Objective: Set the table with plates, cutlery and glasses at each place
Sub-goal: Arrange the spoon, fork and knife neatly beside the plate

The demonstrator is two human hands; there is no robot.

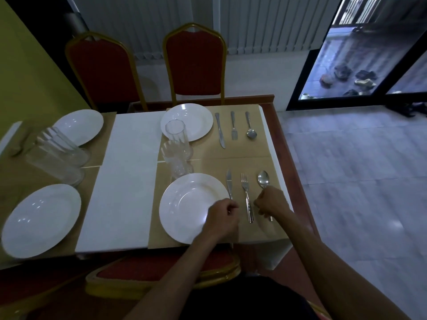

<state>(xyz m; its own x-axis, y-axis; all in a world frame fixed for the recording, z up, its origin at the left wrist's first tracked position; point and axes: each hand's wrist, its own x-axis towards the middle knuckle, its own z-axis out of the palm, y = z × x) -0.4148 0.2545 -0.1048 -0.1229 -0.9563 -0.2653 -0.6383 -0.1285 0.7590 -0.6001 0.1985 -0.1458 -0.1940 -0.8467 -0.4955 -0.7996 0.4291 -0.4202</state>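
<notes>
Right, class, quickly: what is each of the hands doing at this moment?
left hand: closed, gripping the handle of the knife beside the near plate.
right hand: closed, gripping the handle of the spoon.

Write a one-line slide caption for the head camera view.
Left hand grips the knife, right hand the spoon, either side of the fork beside the near plate.

Wood-edged table (276, 135) w/ white cloth (129, 169), tan mats (242, 155) on top carrying 4 plates (186, 122), glasses (175, 135), cutlery (233, 125).
</notes>
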